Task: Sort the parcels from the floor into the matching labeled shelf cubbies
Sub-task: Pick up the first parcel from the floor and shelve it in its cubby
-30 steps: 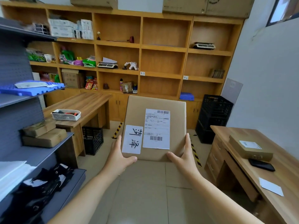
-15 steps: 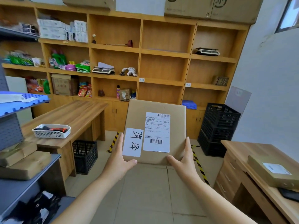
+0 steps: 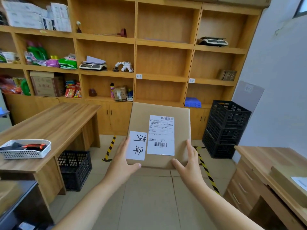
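I hold a flat brown cardboard parcel [image 3: 144, 118] out in front of me, tilted up so its top faces me. It carries a printed shipping label with barcodes and a white tag with two handwritten characters. My left hand [image 3: 122, 161] grips its lower left edge and my right hand [image 3: 188, 165] grips its lower right edge. Beyond it stands the wooden cubby shelf [image 3: 135, 42]. Small white labels sit on its shelf edges: one label [image 3: 139, 76] above an empty middle cubby, another label [image 3: 191, 80] to the right.
A wooden desk [image 3: 54, 123] with a white basket [image 3: 25, 149] stands left, a black crate [image 3: 74, 168] under it. Stacked black crates [image 3: 226, 128] stand right by the wall. Another desk [image 3: 272, 163] with a parcel is at the near right. Yellow-black tape [image 3: 110, 146] marks the floor.
I have walked toward the shelf with the parcel held the same way in both hands; the shelf looms larger and the grey rack at the left has slid out of view.
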Available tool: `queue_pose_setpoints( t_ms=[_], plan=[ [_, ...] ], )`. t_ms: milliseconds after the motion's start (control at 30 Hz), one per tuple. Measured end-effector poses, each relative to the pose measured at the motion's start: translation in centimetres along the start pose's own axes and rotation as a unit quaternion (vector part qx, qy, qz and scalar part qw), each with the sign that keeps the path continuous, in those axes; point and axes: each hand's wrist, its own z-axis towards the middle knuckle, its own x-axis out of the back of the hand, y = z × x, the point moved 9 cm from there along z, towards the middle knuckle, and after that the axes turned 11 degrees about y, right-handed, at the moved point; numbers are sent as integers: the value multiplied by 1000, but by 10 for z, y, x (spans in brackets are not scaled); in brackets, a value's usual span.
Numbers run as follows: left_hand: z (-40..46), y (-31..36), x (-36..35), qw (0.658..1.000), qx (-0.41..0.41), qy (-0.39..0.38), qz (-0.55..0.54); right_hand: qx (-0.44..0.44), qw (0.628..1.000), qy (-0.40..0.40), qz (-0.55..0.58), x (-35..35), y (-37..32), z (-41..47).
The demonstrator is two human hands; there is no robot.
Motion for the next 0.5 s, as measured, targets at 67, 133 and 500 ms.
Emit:
queue_pose_setpoints(
  t_ms=[67, 133, 500],
  plan=[
    [29, -8, -17, 1000, 0, 3, 8, -4, 1000, -2, 4, -13, 14, 31],
    [62, -16, -36, 1000, 0, 3, 17, 1, 1000, -4, 9, -24, 27, 67],
    [246, -35, -126, 999, 17, 31, 35, 38, 998, -34, 24, -79, 65, 285]
  ],
)
